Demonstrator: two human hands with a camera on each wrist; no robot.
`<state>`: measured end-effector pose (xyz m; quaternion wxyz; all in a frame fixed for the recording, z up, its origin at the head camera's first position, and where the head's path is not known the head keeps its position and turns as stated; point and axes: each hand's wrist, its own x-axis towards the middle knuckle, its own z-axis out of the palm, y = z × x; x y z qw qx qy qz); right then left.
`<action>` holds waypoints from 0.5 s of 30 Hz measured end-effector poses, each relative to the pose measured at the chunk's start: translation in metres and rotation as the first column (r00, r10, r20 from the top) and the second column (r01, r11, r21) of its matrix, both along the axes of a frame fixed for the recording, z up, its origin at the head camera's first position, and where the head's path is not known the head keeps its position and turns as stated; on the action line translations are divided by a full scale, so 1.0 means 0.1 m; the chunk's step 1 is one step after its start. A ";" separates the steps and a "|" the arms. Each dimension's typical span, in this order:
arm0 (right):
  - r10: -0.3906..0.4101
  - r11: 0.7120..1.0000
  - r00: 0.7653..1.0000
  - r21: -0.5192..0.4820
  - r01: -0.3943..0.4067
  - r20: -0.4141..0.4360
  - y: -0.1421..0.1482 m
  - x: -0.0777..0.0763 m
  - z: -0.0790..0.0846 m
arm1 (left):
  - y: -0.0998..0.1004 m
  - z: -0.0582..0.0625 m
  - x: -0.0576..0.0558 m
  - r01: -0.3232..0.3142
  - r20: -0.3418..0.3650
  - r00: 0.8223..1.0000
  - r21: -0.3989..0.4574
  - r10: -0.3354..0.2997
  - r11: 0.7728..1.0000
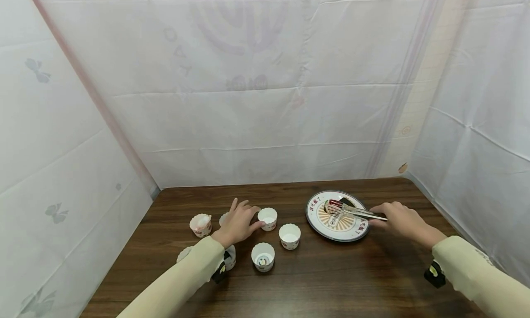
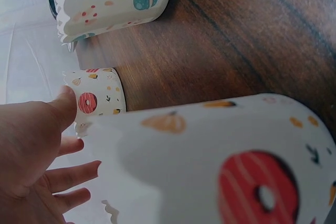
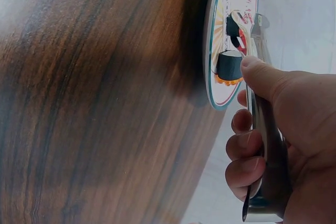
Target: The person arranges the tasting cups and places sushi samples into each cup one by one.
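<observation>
My left hand (image 1: pixel 239 222) is at a white paper baking cup (image 1: pixel 269 223), its thumb and index fingertip at the cup's near side. In the left wrist view, the fingers of the left hand (image 2: pixel 31 150) are spread and fairly straight, with the thumb by a donut-print cup (image 2: pixel 102 94). My right hand (image 1: pixel 399 220) grips metal tongs (image 1: pixel 364 213). Their tips are over a round plate (image 1: pixel 319 228) with several sushi pieces. Among these, a dark-wrapped roll (image 3: pixel 229 65) shows in the right wrist view. Whether the tongs pinch a piece is unclear.
Several more baking cups stand around the left hand, including a cup (image 1: pixel 289 237) right of it, a cup (image 1: pixel 262 249) with a small item inside, and a cup (image 1: pixel 200 228) holding something pale pink. Hanging white cloth (image 1: pixel 248 124) borders the wooden table (image 1: pixel 323 281).
</observation>
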<state>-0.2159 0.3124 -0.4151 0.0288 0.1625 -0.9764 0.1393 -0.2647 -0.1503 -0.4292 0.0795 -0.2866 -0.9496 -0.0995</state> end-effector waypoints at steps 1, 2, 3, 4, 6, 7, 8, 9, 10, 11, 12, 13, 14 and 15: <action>-0.001 1.000 1.000 -0.003 0.001 0.002 0.00 0.00 0.00 | 0.00 0.00 0.00 0.000 0.001 1.000 0.002 0.000 1.000; -0.003 1.000 1.000 -0.006 0.003 0.004 0.01 0.00 0.00 | 0.01 0.00 0.00 -0.002 0.002 1.000 0.004 0.002 1.000; -0.006 1.000 1.000 -0.011 0.006 0.005 0.01 0.01 0.00 | 0.01 0.00 -0.01 -0.003 0.000 1.000 0.004 0.003 1.000; -0.008 1.000 1.000 -0.013 0.008 0.007 0.01 0.01 0.00 | 0.01 0.00 -0.01 -0.004 0.000 1.000 0.005 0.004 1.000; -0.011 1.000 1.000 -0.021 0.011 0.009 0.01 0.01 -0.01 | 0.02 0.00 -0.01 -0.004 -0.002 1.000 0.007 0.004 1.000; -0.013 1.000 1.000 -0.025 0.013 0.009 0.01 0.01 -0.01 | 0.02 0.00 -0.01 -0.002 0.000 1.000 0.010 0.002 1.000; -0.012 1.000 1.000 -0.028 0.012 0.009 0.01 0.01 -0.02 | 0.02 0.00 -0.01 -0.001 -0.002 1.000 0.013 0.001 1.000; -0.012 0.999 1.000 -0.030 0.013 0.008 0.01 0.02 -0.02 | 0.02 0.00 0.00 0.002 -0.002 1.000 0.016 -0.001 1.000; -0.011 1.000 1.000 -0.029 0.012 0.009 0.01 0.01 -0.02 | 0.02 0.01 0.00 0.004 -0.002 1.000 0.020 -0.004 1.000; -0.012 0.999 1.000 -0.030 0.012 0.009 0.01 0.01 -0.02 | 0.02 0.01 0.00 0.005 -0.001 1.000 0.019 -0.005 1.000; -0.011 0.999 1.000 -0.030 0.011 0.009 0.01 0.01 -0.02 | 0.02 0.01 0.00 0.007 -0.001 1.000 0.019 -0.007 1.000; -0.012 1.000 1.000 -0.029 0.012 0.009 0.01 0.01 -0.02 | 0.02 0.01 0.00 0.007 -0.001 1.000 0.017 -0.007 1.000; -0.011 1.000 1.000 -0.028 0.011 0.009 0.01 0.01 -0.02 | 0.02 0.01 0.00 0.007 -0.001 1.000 0.017 -0.007 1.000; -0.013 1.000 1.000 -0.027 0.013 0.009 0.01 0.01 -0.02 | 0.02 0.01 0.00 0.007 0.000 1.000 0.015 -0.007 1.000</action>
